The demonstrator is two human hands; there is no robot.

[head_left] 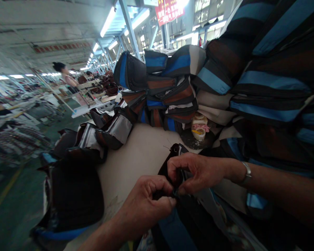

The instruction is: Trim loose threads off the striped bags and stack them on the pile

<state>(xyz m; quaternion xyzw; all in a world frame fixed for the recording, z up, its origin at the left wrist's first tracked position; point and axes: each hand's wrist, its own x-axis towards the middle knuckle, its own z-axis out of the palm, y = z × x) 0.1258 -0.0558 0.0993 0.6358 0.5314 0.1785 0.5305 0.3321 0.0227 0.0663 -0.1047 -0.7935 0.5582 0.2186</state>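
Observation:
A dark fabric bag piece (172, 157) with a blue stripe lies on the pale worktable (136, 160) right in front of me. My left hand (143, 205) is curled into a pinch on its black edge. My right hand (196, 170), with a bracelet on the wrist, pinches the same edge from the other side. The fingertips of both hands meet at one small spot on the fabric.
Stacks of blue, brown, grey and black bags (172, 87) pile up behind and to the right. More bags (75, 188) lie at the table's left edge. A small jar (199, 127) stands near the pile. A person (66, 76) works far off at the left.

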